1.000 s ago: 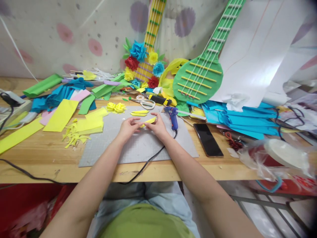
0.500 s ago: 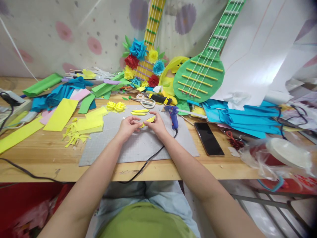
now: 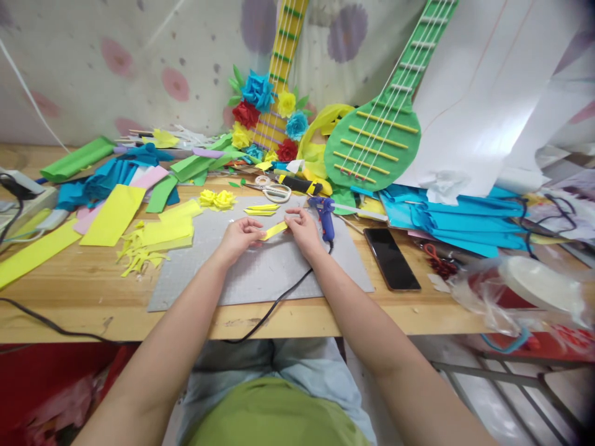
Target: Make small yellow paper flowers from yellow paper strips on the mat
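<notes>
Between my hands, over the grey cutting mat (image 3: 204, 272), is a small folded strip of yellow crepe paper (image 3: 275, 231). My left hand (image 3: 240, 238) pinches its left end between thumb and fingers. At the strip's right end, my right hand (image 3: 302, 230) has its thumb and fingertips closed on the paper. Just beyond lie several narrow folded yellow strips (image 3: 261, 210). Two yellow paper flowers (image 3: 217, 199) sit at the mat's far left corner. A blue glue gun (image 3: 326, 222) rests right of my right hand, its black cord passing beneath my right forearm.
Scissors (image 3: 274, 192) and a yellow-black cutter (image 3: 300, 184) lie behind the mat. A phone (image 3: 392, 259) is at right. Yellow crepe sheets (image 3: 167, 233) and scraps lie left. A green paper guitar (image 3: 374, 145) and a flower-decorated yellow one (image 3: 272, 127) lean at the back.
My right hand has shifted slightly right and its fingers have moved back along the strip, so more of the yellow paper shows flat between my hands. My left hand stays nearly in place.
</notes>
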